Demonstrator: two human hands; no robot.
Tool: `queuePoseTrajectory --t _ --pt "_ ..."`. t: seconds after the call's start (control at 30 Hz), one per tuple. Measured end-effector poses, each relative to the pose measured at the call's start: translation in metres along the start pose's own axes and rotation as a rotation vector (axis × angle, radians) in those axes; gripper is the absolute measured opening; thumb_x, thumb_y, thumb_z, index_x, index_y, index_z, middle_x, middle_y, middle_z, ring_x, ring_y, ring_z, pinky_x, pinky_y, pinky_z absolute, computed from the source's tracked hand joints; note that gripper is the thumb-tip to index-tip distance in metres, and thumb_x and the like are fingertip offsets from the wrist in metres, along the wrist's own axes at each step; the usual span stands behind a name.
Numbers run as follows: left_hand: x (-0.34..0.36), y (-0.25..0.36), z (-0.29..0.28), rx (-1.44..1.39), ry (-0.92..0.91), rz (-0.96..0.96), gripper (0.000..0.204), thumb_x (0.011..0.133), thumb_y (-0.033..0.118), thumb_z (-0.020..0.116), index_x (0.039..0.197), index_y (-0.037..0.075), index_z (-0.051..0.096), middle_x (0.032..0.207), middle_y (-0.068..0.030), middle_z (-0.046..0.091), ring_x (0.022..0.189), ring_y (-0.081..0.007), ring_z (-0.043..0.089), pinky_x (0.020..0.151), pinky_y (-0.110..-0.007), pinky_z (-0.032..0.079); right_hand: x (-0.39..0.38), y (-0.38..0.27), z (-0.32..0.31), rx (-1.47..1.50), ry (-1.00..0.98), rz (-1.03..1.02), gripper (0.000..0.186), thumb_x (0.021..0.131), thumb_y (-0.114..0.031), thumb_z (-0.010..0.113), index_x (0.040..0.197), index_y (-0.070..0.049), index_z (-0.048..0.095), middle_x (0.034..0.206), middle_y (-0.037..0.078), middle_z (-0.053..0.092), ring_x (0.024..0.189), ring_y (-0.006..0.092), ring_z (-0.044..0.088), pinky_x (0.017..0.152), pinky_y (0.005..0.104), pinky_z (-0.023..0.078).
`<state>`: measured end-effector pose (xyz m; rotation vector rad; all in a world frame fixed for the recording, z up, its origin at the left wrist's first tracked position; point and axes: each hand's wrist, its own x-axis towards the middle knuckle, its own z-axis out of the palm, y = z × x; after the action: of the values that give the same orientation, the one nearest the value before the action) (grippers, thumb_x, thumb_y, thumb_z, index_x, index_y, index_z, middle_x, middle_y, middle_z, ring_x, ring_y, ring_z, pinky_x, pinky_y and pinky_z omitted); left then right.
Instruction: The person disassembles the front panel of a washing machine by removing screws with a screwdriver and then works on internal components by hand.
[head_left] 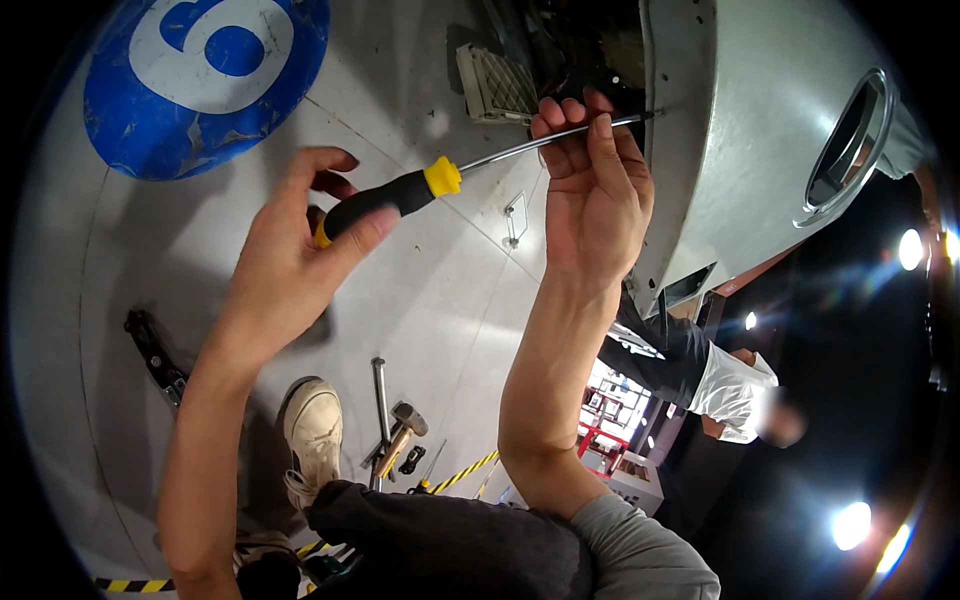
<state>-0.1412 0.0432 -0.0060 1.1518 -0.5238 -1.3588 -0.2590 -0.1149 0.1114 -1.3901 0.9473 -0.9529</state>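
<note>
My left hand [290, 255] is closed on the black-and-yellow handle of a long screwdriver [385, 195], held tilted up to the right. My right hand [590, 190], palm up with curled fingers, has its thumb and fingers on the metal shaft near the tip. The tip is at the edge of a pale metal vehicle body panel [720, 120], beside a dark opening above my right hand; I cannot tell whether it touches. The panel has an oval opening with a metal rim [845, 150] to the right.
A blue-and-white oval sign [120, 100] and grey slatted piece [490, 85] lie on the floor [420, 290]. Below are a black tool [150, 350], hammer [400, 435], metal bar [379, 400] and my shoe [310, 425]. A person in white [725, 390] stands beyond the panel at right.
</note>
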Motion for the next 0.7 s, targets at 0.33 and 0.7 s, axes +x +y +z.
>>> queuePoseTrajectory --t 0.33,0.7 --pt "0.006 0.020 -0.002 -0.418 -0.183 -0.419 0.037 0.096 0.042 0.055 0.095 0.005 0.055 0.075 -0.0008 0.049 0.063 -0.0045 0.046 0.054 -0.019 0.035 0.002 0.002 -0.013 -0.045 0.010 0.000 0.012 0.093 -0.011 0.061 0.089 0.000 0.063 0.085 0.015 0.067 0.080 0.0259 0.068 0.075 0.0374 0.058" --pt "0.013 0.012 0.007 -0.644 -0.263 -0.480 0.037 0.094 0.039 0.058 0.094 0.002 0.054 0.074 -0.0085 0.059 0.054 -0.0093 0.048 0.046 -0.020 0.034 0.007 0.000 -0.010 0.036 -0.019 0.020 0.009 0.092 -0.008 0.063 0.091 0.001 0.062 0.080 0.013 0.067 0.074 0.0262 0.070 0.067 0.0370 0.059"
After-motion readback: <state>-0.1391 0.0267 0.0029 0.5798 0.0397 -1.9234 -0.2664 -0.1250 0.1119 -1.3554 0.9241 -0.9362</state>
